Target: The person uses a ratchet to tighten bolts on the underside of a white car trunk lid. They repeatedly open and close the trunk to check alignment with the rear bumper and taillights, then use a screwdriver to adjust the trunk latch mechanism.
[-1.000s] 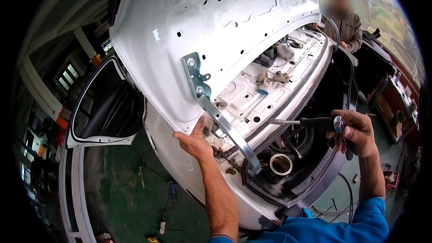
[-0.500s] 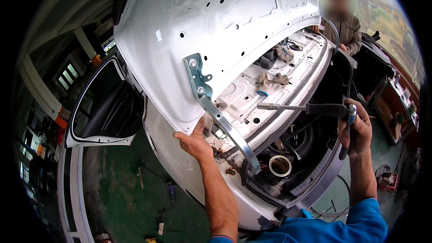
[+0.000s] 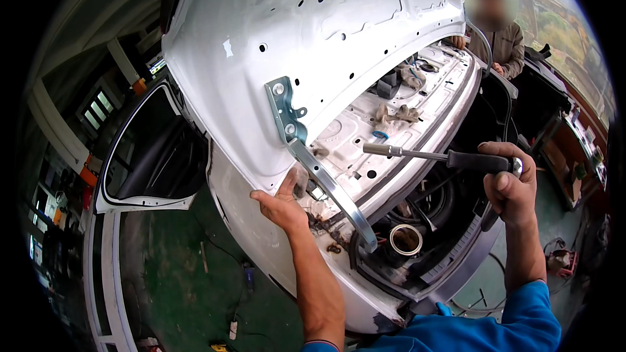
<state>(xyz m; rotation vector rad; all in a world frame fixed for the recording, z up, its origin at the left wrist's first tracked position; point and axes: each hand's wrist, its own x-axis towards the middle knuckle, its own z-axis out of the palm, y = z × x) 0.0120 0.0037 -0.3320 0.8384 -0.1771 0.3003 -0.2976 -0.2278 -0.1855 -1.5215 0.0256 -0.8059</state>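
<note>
My left hand (image 3: 282,206) grips the lower corner of the raised white trunk lid (image 3: 241,104), thumb outside and fingers tucked behind the edge. Closed in my right hand (image 3: 512,186) is a socket wrench (image 3: 417,154); its long shaft with a black sleeve points left over the trunk opening, the socket end apart from the lid. A metal hinge bracket (image 3: 280,114) is fastened to the lid by two bolts. From it a curved hinge arm (image 3: 336,192) runs down into the car body.
Gloves (image 3: 394,116) lie on the white panel inside the car. An open can (image 3: 405,241) stands in the trunk. A co-worker (image 3: 495,32) stands at the far right. An open car door (image 3: 153,150) is at left, and a workbench (image 3: 574,156) at right.
The socket wrench has turned in my right hand, and its socket tip has shifted slightly left and up. My left hand stays on the lid corner.
</note>
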